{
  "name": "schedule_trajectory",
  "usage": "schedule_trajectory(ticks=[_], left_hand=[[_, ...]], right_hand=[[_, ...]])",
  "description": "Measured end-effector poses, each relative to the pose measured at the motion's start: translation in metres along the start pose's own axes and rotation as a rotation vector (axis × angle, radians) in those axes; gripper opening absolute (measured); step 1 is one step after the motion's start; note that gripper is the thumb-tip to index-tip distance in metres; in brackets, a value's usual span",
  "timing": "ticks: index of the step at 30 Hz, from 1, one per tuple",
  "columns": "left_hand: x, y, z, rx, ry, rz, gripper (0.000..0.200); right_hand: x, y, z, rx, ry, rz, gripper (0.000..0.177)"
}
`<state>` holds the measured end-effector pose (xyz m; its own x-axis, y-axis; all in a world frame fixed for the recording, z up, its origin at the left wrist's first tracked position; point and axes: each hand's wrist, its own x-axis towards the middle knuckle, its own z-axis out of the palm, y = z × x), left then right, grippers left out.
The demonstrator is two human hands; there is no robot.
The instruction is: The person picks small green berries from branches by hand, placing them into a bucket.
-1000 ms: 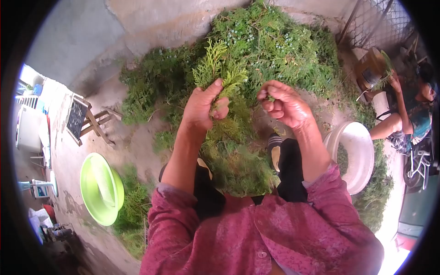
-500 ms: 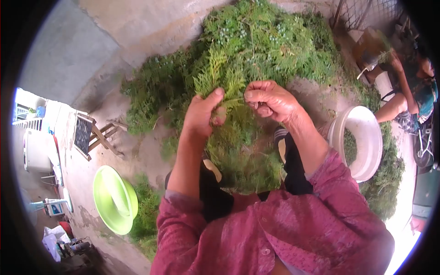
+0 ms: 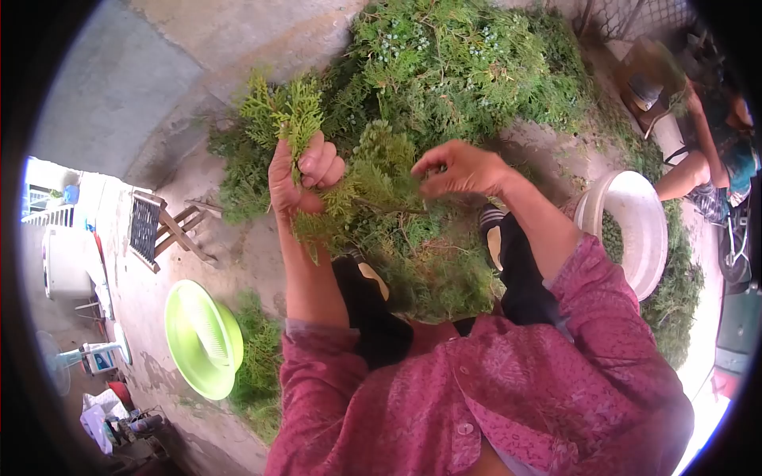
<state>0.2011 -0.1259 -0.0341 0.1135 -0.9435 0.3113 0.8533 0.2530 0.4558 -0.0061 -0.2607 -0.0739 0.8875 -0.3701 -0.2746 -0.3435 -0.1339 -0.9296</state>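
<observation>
A clump of leafy evergreen sprigs sticks up out of my closed left hand, with more fronds hanging below the fist. To the right, my right hand hovers over the greenery with its fingers curved and a gap between thumb and forefinger; nothing shows in it. A thin bare twig runs just below its fingertips. Ahead of both hands rises a large pile of cut evergreen branches bearing small pale bluish cones. More loose greenery lies on the ground between my feet.
A light green plastic basin stands at left, beside a small wooden folding stool. At right, a white bucket has green bits inside. Another person sits beyond it. A wire mesh fence is at the back.
My left hand has moved left and turned upward with the sprigs. My right hand has come away from them, its pinch loosened, and dropped slightly.
</observation>
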Motion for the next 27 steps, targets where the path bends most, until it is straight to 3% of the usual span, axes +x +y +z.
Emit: schedule_trajectory(ticks=[1,3,5,9,12,14,15,17,18,19,21,22,27], left_hand=[[0.001,0.0,0.002,-0.027,-0.007,0.016,0.023],[0.001,0.001,0.005,-0.051,-0.011,0.034,0.024],[0.001,0.004,0.007,-0.002,0.061,0.029,0.023],[0.003,0.005,0.007,0.012,0.063,0.031,0.025],[0.014,0.004,0.018,0.061,-0.1,0.03,0.034],[0.02,-0.006,0.047,0.245,0.419,0.242,0.053],[0.02,-0.005,0.039,0.248,0.414,0.24,0.053],[0.02,-0.005,0.02,1.057,0.684,0.134,0.061],[0.017,-0.008,0.023,1.246,0.685,0.157,0.061],[0.016,-0.009,0.019,1.25,0.675,0.157,0.061],[0.017,-0.011,0.017,1.633,0.743,0.297,0.064],[0.014,-0.017,0.021,1.724,0.86,0.317,0.061],[0.01,-0.022,-0.002,1.519,0.743,0.056,0.058]], right_hand=[[0.005,0.007,0.005,-0.258,-0.034,-0.122,0.042],[0.011,0.003,0.015,-0.328,-0.152,-0.04,0.049],[0.022,0.015,0.03,-0.318,-0.155,-0.225,0.041],[0.029,0.005,0.045,-0.345,-0.214,-0.238,0.03],[0.028,0.003,0.055,-0.369,-0.152,-0.248,0.024],[0.028,0.003,0.058,-0.201,-0.166,-0.199,0.02],[0.029,0.001,0.057,-0.201,-0.161,-0.203,0.02],[0.03,-0.002,0.054,-0.171,-0.107,-0.203,0.021],[0.03,-0.003,0.052,-0.171,-0.099,-0.207,0.021],[0.03,-0.003,0.05,-0.12,-0.091,-0.145,0.022],[0.03,-0.004,0.045,-0.066,-0.075,-0.088,0.023],[0.029,-0.005,0.043,-0.088,-0.044,-0.039,0.024],[0.024,-0.017,0.031,-0.126,-0.014,0.109,0.026]])
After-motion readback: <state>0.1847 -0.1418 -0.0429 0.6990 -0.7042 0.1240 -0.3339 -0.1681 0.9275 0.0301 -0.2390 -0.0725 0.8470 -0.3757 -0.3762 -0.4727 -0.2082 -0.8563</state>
